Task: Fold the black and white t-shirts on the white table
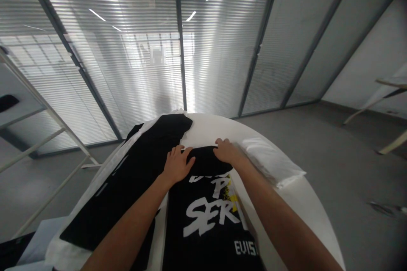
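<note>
A black T-shirt [208,216] with white and yellow lettering lies on a white table [299,203] in front of me. Its far end is folded over toward me. My left hand [177,163] rests flat on the left part of that folded end, fingers stretched out. My right hand [226,149] has its fingers curled over the fold's far right edge, gripping the cloth. A second black garment [133,182] is spread long on the table to the left, beside my left forearm.
A folded white garment [270,161] lies on the table to the right of my right hand. A white rack frame [47,135] stands at the left. Glass walls with blinds [143,51] are behind. Grey floor surrounds the table.
</note>
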`<state>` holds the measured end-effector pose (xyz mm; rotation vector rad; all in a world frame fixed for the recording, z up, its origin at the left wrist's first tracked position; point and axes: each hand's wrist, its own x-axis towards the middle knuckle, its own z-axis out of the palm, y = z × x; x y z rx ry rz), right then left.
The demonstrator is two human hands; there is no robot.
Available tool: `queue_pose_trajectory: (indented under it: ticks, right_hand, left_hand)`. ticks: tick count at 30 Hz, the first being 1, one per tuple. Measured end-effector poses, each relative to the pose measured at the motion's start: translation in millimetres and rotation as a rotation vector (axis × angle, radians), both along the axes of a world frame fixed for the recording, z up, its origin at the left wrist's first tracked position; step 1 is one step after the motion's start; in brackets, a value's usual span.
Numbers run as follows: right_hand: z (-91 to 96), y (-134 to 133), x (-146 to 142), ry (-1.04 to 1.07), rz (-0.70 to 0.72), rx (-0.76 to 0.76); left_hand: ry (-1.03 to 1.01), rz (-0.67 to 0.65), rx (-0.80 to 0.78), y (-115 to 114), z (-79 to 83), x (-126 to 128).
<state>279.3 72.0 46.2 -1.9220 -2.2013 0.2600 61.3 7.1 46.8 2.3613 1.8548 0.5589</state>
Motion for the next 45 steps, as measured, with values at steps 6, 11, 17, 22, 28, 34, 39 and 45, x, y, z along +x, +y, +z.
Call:
queue_pose_trajectory:
  ticks: [6, 11, 17, 22, 28, 34, 39, 45]
  right_hand:
    - [-0.7, 6.3, 15.1, 0.140, -0.071, -0.217]
    - [-2.0, 6.6, 19.3, 0.414, -0.130, -0.387]
    - [-7.0, 9.3, 20.0, 0.435, -0.154, -0.397]
    - [-1.3, 8.9, 24.6, 0.145, -0.087, -0.306]
    - [15.6, -7.7, 4.5, -0.106, -0.027, -0.021]
    - [-17.4, -23.4, -33.5, -0.108, 0.126, 0.126]
    - [-42.2, -16.6, -24.4, -0.113, 0.195, 0.099]
    - [-43.2, -17.3, -11.0, -0.101, 0.151, 0.064]
  left_hand:
    - [0.099, 0.161, -0.078, 1.2, -3.4, -4.3]
    - [-0.070, -0.012, -0.212, 13.2, -6.3, -18.5]
    - [-0.430, -0.100, -0.196, 26.6, -11.4, -30.5]
    - [-0.258, -0.033, -0.204, 20.3, -1.3, -28.9]
    - [0.107, 0.053, 0.157, -2.9, 0.7, -4.1]
    - [0.175, -0.144, -0.036, -3.1, -29.4, 0.6]
    - [0.143, -0.164, -0.135, 1.8, -30.5, -10.5]
    - [0.047, -0.097, -0.167, 9.3, -25.4, -19.2]
